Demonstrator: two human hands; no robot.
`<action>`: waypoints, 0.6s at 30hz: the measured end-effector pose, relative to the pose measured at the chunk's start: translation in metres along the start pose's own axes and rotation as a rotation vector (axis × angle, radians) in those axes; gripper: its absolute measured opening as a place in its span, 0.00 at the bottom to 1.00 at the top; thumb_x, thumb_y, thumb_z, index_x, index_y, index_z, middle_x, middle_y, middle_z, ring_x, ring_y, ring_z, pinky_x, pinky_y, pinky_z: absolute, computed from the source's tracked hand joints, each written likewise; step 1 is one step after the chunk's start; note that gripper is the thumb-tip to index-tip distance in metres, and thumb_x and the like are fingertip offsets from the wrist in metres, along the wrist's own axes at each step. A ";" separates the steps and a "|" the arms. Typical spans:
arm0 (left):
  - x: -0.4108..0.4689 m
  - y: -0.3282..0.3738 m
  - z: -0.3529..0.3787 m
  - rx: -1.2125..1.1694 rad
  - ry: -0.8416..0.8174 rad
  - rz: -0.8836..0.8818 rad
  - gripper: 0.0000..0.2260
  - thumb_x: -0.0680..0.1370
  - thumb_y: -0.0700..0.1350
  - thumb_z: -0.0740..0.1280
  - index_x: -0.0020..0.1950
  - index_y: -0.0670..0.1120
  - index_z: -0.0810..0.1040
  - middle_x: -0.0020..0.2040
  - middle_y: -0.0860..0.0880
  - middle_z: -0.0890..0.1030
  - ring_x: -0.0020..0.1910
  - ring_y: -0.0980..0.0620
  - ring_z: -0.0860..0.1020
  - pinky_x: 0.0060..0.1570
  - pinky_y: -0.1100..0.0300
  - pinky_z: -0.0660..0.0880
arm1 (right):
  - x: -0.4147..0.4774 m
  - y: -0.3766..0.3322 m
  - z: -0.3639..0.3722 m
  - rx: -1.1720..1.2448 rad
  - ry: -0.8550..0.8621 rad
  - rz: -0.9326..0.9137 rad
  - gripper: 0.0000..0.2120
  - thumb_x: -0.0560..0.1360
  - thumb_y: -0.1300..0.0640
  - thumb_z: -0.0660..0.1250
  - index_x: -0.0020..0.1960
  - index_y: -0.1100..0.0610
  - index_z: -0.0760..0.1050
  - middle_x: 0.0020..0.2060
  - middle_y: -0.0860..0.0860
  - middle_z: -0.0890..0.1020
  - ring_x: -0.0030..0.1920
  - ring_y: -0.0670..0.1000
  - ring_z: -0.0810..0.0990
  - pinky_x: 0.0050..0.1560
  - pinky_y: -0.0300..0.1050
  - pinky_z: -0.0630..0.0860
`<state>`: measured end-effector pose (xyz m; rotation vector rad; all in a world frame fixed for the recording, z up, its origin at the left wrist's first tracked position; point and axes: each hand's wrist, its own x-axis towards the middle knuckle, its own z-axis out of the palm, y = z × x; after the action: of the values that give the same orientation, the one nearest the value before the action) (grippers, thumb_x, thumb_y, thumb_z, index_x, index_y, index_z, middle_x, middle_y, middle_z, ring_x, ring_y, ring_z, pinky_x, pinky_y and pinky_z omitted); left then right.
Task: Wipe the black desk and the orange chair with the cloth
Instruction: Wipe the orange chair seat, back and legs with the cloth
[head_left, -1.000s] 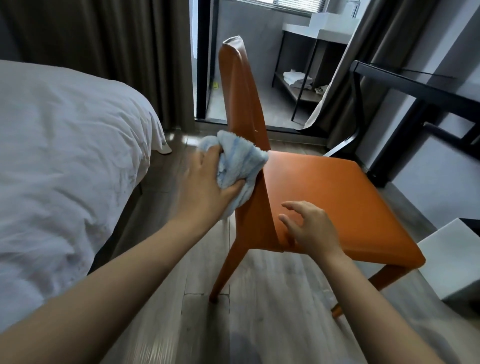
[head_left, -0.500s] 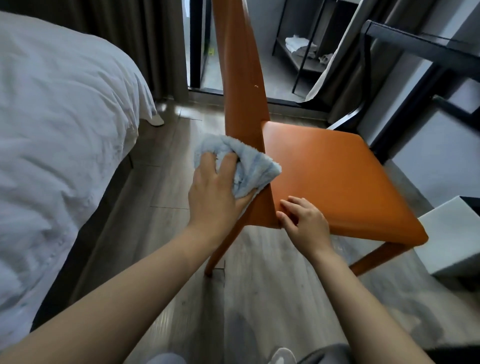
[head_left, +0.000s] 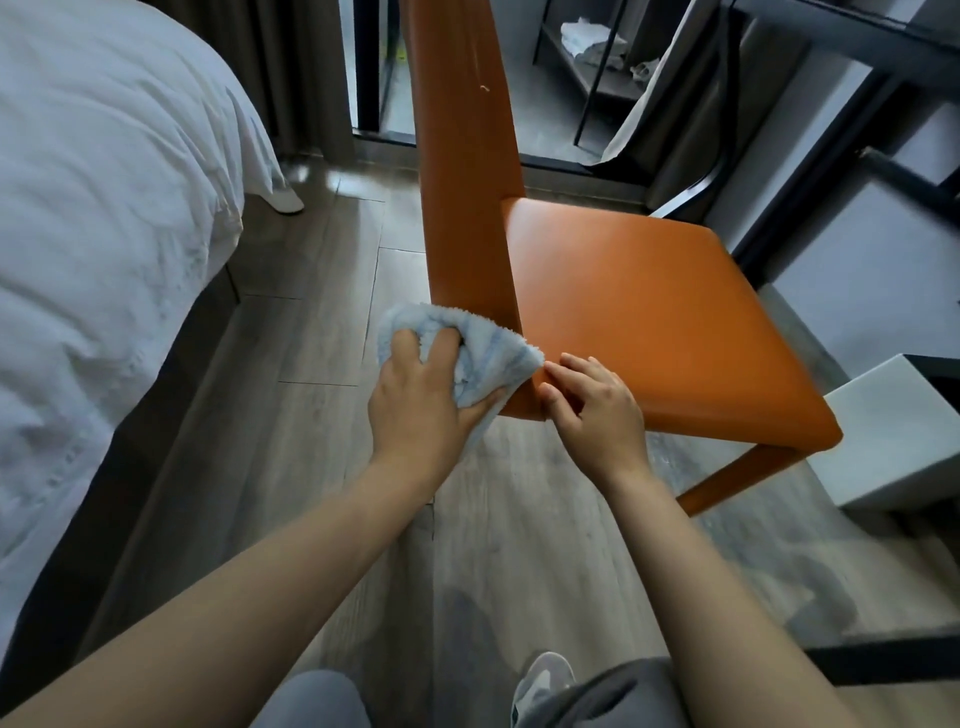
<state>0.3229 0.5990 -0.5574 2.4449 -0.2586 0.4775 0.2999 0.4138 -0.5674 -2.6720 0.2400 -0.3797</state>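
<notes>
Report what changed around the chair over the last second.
The left hand, gripping the cloth, wiped down the backrest of the orange chair to its lower rear corner. The right hand came to rest on the seat edge there. Unchanged: the grip on the cloth.

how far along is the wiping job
Done: nothing visibly finished. In hand: the left hand grips the cloth against the lower back of the chair, and the right hand rests on the seat corner. Left: whether seat or desk were wiped cannot be told.
</notes>
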 end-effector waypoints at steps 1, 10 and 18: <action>0.000 -0.001 0.003 -0.004 0.008 -0.008 0.33 0.70 0.66 0.67 0.68 0.49 0.69 0.62 0.43 0.71 0.57 0.45 0.75 0.46 0.55 0.76 | 0.000 0.000 0.000 0.003 -0.001 0.002 0.18 0.79 0.46 0.62 0.67 0.48 0.74 0.68 0.48 0.74 0.72 0.53 0.65 0.72 0.56 0.61; -0.016 -0.046 0.038 -0.016 -0.220 -0.148 0.31 0.69 0.67 0.67 0.65 0.52 0.66 0.60 0.46 0.72 0.52 0.49 0.77 0.41 0.59 0.74 | -0.002 0.001 0.000 -0.003 -0.026 -0.012 0.19 0.79 0.46 0.61 0.69 0.49 0.72 0.70 0.47 0.71 0.74 0.52 0.62 0.74 0.55 0.58; 0.001 -0.068 -0.023 -0.124 -0.112 -0.134 0.25 0.72 0.63 0.68 0.61 0.51 0.67 0.51 0.53 0.66 0.45 0.55 0.72 0.39 0.62 0.69 | 0.007 -0.029 -0.026 0.217 -0.041 -0.045 0.21 0.79 0.48 0.62 0.70 0.54 0.71 0.67 0.49 0.74 0.68 0.49 0.70 0.67 0.46 0.68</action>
<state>0.3376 0.6665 -0.5777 2.3525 -0.1642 0.2589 0.3018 0.4283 -0.5305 -2.4723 0.1186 -0.3432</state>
